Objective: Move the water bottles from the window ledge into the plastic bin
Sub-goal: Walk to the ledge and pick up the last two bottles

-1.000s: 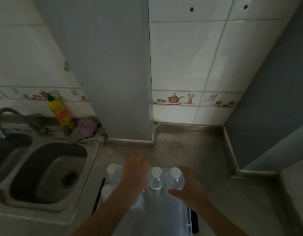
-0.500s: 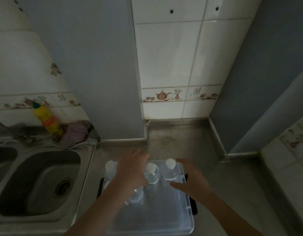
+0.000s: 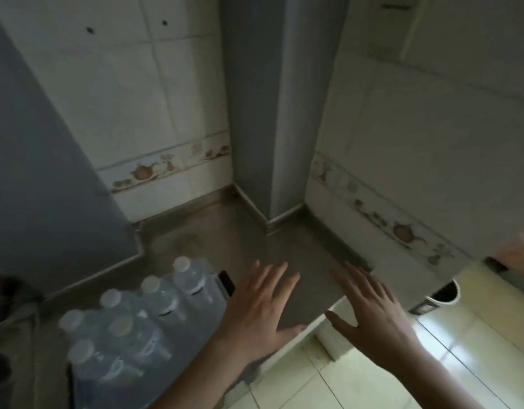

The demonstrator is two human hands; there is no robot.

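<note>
Six water bottles with pale caps stood upright in the clear plastic bin, packed close against one another in two rough rows, their caps at slightly different heights. The bin sat on the grey bench at the lower left of the view, and a dark latch or handle showed on its far end wall; its near end ran out of the picture, so how full it was there could not be told. Just to the right of the bin, the left hand hovered over the bench edge with its fingers spread wide and flat, holding nothing and not touching the bottles. Beside it, a little apart, the right hand was likewise open, palm down, its fingers fanned out and empty. Beyond the hands the bench ran back into a corner of white tiled wall with a teapot-patterned border strip, broken by a grey column. Farther right, past the bench edge, a dark-lined white cup stood low by the wall above pale floor tiles.
</note>
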